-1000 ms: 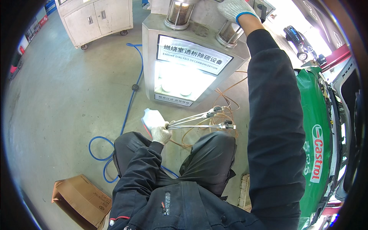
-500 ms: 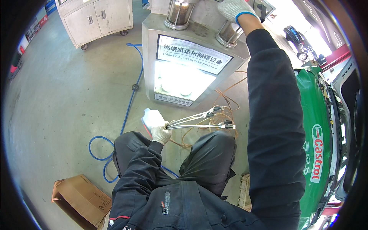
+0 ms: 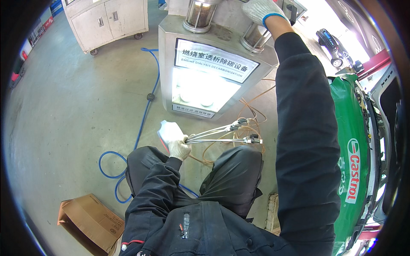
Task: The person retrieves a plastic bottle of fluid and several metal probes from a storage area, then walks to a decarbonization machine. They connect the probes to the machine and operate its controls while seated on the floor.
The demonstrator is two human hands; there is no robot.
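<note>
My left hand [image 3: 180, 148], in a white knit glove, is closed around a bundle of thin metal tubes [image 3: 213, 139]. The tubes fan out rightward over my knees, with black valve-like fittings [image 3: 253, 139] at their far ends. A pale, whitish object with a red edge [image 3: 169, 129] shows just beyond this hand; its kind is unclear. Far up at the right, my right hand [image 3: 261, 10], in a white glove with a blue cuff, reaches to the top of a grey metal machine [image 3: 166, 64]. The picture's upper edge cuts off its fingers, so its grip is hidden.
Two clear cylinders, a left one [image 3: 200, 16] and a right one [image 3: 257, 37], sit on the machine. A blue hose [image 3: 147, 115] and tan hoses [image 3: 256, 112] lie on the floor. Nearby are a cardboard box [image 3: 92, 222], a wheeled cabinet [image 3: 109, 23] and a green cover [image 3: 348, 115] on a car.
</note>
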